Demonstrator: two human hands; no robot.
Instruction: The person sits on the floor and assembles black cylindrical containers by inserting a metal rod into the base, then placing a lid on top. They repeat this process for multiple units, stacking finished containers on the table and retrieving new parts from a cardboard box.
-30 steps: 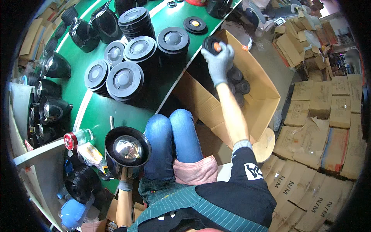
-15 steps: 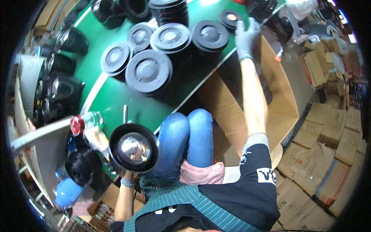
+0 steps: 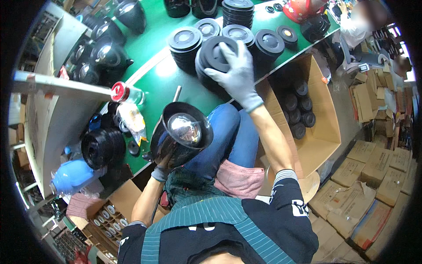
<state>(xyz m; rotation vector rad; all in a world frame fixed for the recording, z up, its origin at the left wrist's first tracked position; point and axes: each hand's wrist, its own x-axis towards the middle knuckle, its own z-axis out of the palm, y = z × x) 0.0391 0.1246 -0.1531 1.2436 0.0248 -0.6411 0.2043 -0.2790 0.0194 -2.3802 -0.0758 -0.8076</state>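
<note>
My left hand [image 3: 163, 166], in a grey glove, holds a glossy black tapered vessel [image 3: 157, 141] over my lap. Its open mouth tilts up toward me, and a shiny dome [image 3: 184, 128] shows inside. Part of that hand is hidden by the vessel. My right hand [image 3: 237, 75], also gloved, reaches over the nearest stack of black round lids and grips the top lid [image 3: 215, 53] by its edge. Around it stand more stacks of dark lids [image 3: 185, 39], with one lid stack [image 3: 269, 42] just beyond my right fingers. A metal rod [image 3: 177, 93] sticks up behind the vessel.
An open cardboard box [image 3: 323, 136] with several black round pieces [image 3: 300, 105] stands right of my knees. On the green table [image 3: 154, 94] lie a red-capped jar [image 3: 127, 93] and a plastic bag [image 3: 132, 121]. Black vessels [image 3: 107, 53] crowd the left. Another person [image 3: 351, 31] is at far right.
My right hand has come back from the far lid at the right onto the nearest stack. The vessel in my left hand has tipped. The whole view has shifted.
</note>
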